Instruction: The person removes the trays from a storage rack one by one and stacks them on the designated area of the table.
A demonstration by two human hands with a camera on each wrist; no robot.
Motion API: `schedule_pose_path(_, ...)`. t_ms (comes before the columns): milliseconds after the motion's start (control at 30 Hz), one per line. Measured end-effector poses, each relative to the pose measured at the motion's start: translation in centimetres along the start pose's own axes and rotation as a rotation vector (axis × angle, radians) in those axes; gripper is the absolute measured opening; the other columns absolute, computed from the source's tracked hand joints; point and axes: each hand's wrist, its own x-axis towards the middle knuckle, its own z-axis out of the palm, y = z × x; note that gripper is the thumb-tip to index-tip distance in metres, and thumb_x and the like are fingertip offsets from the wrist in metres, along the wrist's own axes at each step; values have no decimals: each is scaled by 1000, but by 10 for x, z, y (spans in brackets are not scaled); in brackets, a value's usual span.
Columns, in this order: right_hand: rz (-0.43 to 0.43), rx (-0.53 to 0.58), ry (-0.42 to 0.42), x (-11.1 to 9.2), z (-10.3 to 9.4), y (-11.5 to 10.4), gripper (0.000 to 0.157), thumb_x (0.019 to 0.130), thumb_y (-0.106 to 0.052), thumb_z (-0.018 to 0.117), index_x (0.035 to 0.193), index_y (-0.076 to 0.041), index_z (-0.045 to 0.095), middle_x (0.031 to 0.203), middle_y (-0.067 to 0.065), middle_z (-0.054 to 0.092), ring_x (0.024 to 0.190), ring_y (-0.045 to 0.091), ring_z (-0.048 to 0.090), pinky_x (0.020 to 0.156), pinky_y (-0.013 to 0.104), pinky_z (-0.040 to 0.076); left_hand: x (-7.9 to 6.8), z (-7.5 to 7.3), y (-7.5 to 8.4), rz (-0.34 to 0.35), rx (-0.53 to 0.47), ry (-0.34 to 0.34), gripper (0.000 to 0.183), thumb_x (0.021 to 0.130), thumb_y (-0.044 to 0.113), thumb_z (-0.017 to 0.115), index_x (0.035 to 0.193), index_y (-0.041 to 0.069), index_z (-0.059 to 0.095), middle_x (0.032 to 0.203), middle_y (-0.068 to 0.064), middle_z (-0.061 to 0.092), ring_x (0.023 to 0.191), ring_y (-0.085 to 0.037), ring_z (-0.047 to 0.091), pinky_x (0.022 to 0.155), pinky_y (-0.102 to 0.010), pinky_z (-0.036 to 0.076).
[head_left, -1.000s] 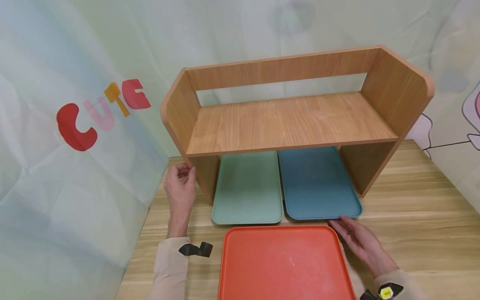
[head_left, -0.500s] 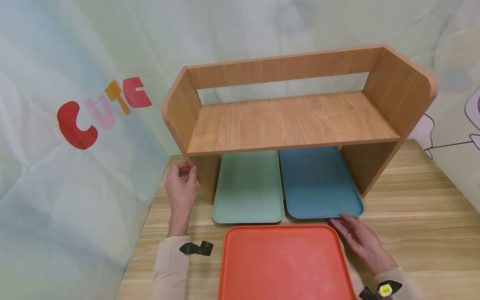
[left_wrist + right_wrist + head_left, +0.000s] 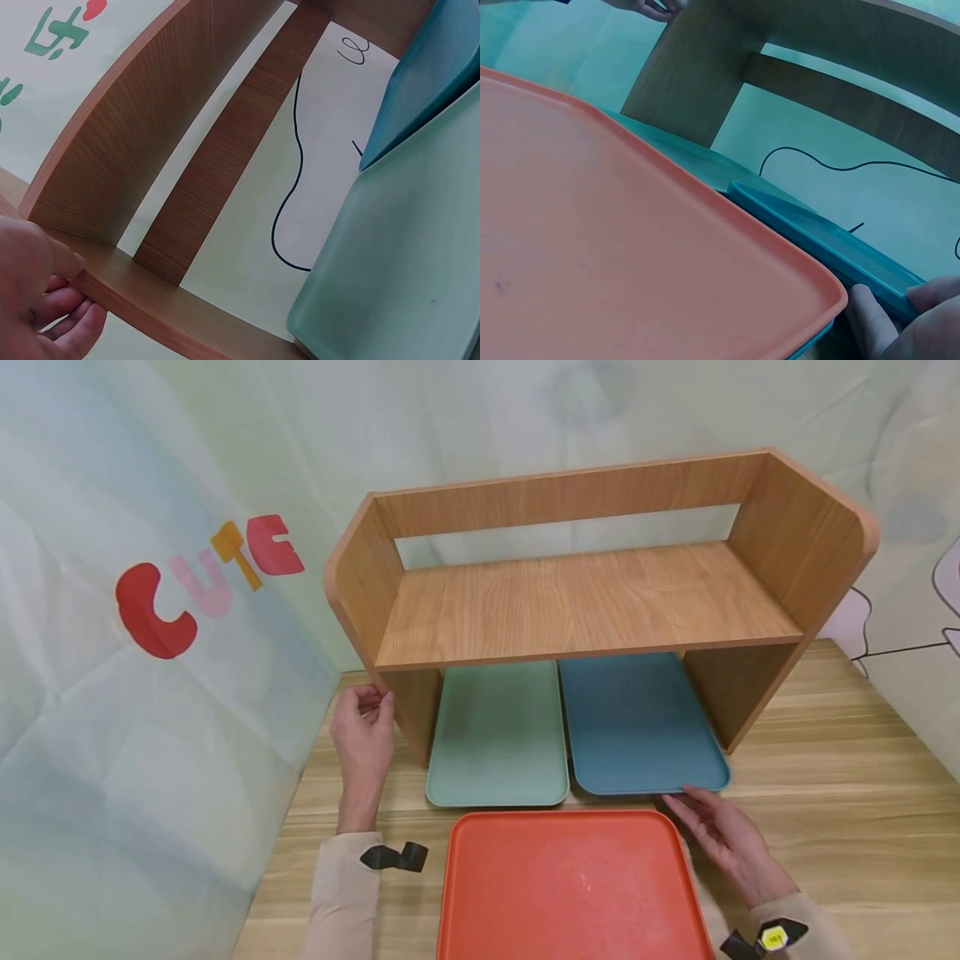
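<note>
Blue tray: the blue tray [image 3: 641, 727] lies mostly under the wooden shelf [image 3: 585, 602], on the right, its near end jutting out past the shelf's front; whether that end is raised off the counter [image 3: 862, 835] I cannot tell.
Right hand: the right hand [image 3: 727, 847] pinches the blue tray's near rim, thumb above and fingers beneath (the right wrist view shows this best).
Left hand: the left hand [image 3: 363, 743] is clamped on the front edge of the shelf's left side panel, fingers curled around the wood.
Green tray: the green tray [image 3: 498, 735] sits just beside the blue one, also mostly beneath the shelf, with neither hand on it.
Orange-red tray: the orange-red tray [image 3: 570, 893] is in front of both, nearest the person; a strip of blue [image 3: 810, 341] peeks out below its corner (what it belongs to is unclear).
Just changed: very little over the last second; the whole head view has drifted slightly, and the blue tray's near edge perhaps sits a touch farther back from the orange-red tray. Both hands keep their holds.
Meaning: the handling of the blue tray looks slow and steady, with the left hand probably bracing the shelf.
</note>
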Motion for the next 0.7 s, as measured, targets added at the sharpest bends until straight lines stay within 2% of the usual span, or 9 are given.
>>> schedule_pose_path(400, -59, -41, -41, -1, 0, 2, 18, 98, 5, 38, 94, 2, 56, 92, 21, 65, 91, 29, 69, 91, 41, 52, 0, 1, -1, -7, -4, -1, 19, 91, 12, 62, 103, -3, 58, 100, -15, 62, 91, -21, 62, 76, -18, 54)
schedule_pose_path(700, -78, -50, -96, -5, 0, 4, 22, 99, 3, 37, 95, 2, 59, 95, 22, 68, 93, 30, 69, 88, 40, 54, 0, 1, -1, -5, -4, -1, 21, 92, 13, 62, 104, -3, 58, 100, -15, 61, 92, -21, 62, 80, -31, 56)
